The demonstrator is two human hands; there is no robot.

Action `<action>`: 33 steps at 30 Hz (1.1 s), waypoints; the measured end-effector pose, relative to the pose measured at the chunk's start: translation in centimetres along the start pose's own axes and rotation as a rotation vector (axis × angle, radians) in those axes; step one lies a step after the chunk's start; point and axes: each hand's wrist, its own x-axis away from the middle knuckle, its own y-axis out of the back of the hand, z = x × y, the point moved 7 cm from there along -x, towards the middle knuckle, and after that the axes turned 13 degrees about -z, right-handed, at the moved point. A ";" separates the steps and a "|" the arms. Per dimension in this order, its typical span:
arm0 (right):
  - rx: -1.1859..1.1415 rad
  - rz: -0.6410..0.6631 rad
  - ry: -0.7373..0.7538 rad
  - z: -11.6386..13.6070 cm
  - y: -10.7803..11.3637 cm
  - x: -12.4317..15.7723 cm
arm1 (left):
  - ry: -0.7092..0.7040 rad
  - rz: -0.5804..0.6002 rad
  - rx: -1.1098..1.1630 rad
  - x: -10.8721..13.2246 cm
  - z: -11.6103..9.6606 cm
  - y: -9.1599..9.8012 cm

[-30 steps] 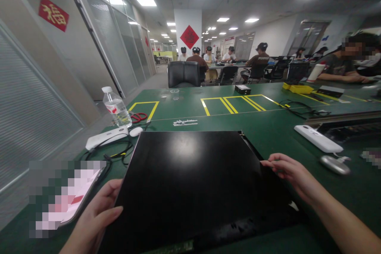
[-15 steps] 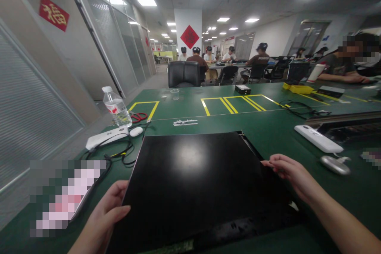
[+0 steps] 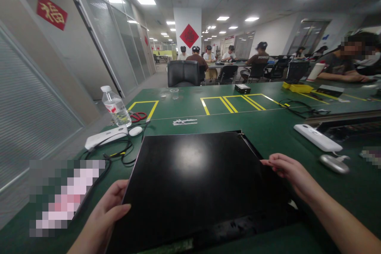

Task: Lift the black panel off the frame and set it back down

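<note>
A black, glossy screen panel (image 3: 190,186) lies in front of me, a ceiling light reflected on it. Along its near edge runs a strip of green circuit board (image 3: 169,246). My left hand (image 3: 108,210) grips the left edge, thumb on top and fingers beneath, partly hidden. At the right edge, my right hand (image 3: 287,170) has thumb and forefinger pinched together on the rim. A dark frame piece (image 3: 251,146) shows at the far right corner, standing slightly apart from the panel.
On the green table (image 3: 178,107) at left are a water bottle (image 3: 116,107), red-handled scissors (image 3: 138,117), a white power bank (image 3: 107,137) and black cables (image 3: 129,152). Another white power bank (image 3: 317,137) lies right. White scraps (image 3: 184,122) lie beyond the panel. People sit farther back.
The view has shifted very slightly. Both hands keep their places on the panel, and nothing else has visibly moved.
</note>
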 end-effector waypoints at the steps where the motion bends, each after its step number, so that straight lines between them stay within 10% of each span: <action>1: -0.002 0.000 -0.004 -0.1 0.0 0.0 | 0.004 -0.002 -0.004 0.0 0.0 0.0; 33: 0.303 -0.050 0.215 1.1 0.3 0.4 | 0.145 -0.012 -0.036 0.2 1.0 -0.2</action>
